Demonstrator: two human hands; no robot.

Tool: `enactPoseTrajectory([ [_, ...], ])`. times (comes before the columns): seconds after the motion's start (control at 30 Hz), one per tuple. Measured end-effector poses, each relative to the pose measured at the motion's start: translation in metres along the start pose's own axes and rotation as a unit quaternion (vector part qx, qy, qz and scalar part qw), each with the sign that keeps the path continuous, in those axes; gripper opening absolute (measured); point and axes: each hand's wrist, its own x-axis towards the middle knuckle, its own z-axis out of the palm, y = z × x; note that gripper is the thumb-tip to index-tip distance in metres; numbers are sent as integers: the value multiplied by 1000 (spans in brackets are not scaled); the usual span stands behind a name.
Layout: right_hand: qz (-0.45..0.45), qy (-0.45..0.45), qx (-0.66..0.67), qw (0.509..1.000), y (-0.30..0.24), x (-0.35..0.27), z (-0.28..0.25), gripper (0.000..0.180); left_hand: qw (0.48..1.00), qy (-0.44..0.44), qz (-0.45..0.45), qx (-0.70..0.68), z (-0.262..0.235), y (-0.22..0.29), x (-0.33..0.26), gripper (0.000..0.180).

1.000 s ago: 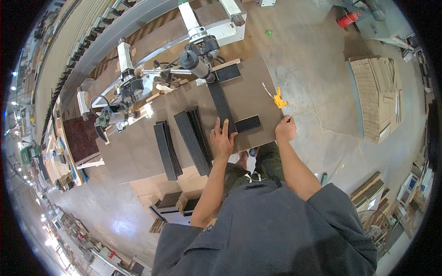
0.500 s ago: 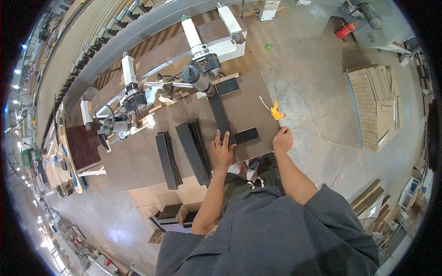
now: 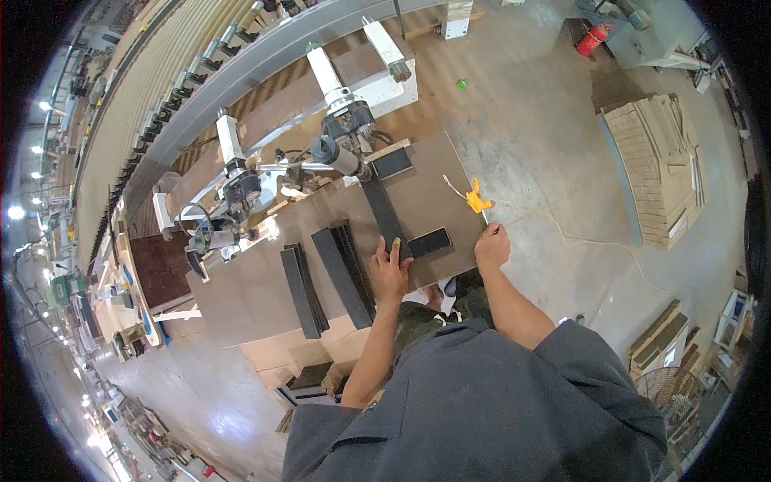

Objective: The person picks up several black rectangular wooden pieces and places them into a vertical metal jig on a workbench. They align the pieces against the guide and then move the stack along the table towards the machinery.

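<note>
A long black strip (image 3: 384, 202) lies on the brown tabletop (image 3: 333, 207), its far end under the cylindrical head of a drill-like machine (image 3: 336, 154). My left hand (image 3: 392, 275) rests on the strip's near end, fingers stretched out and apart. Touching or almost touching that end is a short black block (image 3: 430, 242). My right hand (image 3: 492, 246) is closed at the table's right edge. A thin pale rod runs from it toward a yellow plastic piece (image 3: 479, 197); what the fist holds is hidden.
Stacked black strips (image 3: 345, 269) and a second stack (image 3: 302, 291) lie left of my left hand. Another short black block (image 3: 393, 164) sits by the machine. Machine arms (image 3: 239, 173) line the far side. Stacked boards (image 3: 654, 173) and a pale cord (image 3: 594, 243) lie on the floor to the right.
The whole view has turned and shifted slightly. Both hands stay in about the same places relative to the table, and the strip shows no clear movement.
</note>
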Motion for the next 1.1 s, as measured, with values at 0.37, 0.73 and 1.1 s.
enactPoseTrajectory([
  [0.37, -17, -12, 55, 998, 8, 1, -2, 46, 991, 1, -132, -23, -6, 31, 28, 83],
  [0.73, -72, -58, 134, 987, 15, -1, -8, 39, 977, -38, -152, 145, -28, 38, 56, 75],
  [1.1, -53, -47, 132, 989, 20, 0, 3, 44, 977, 73, -188, 75, -130, 29, -64, 69],
])
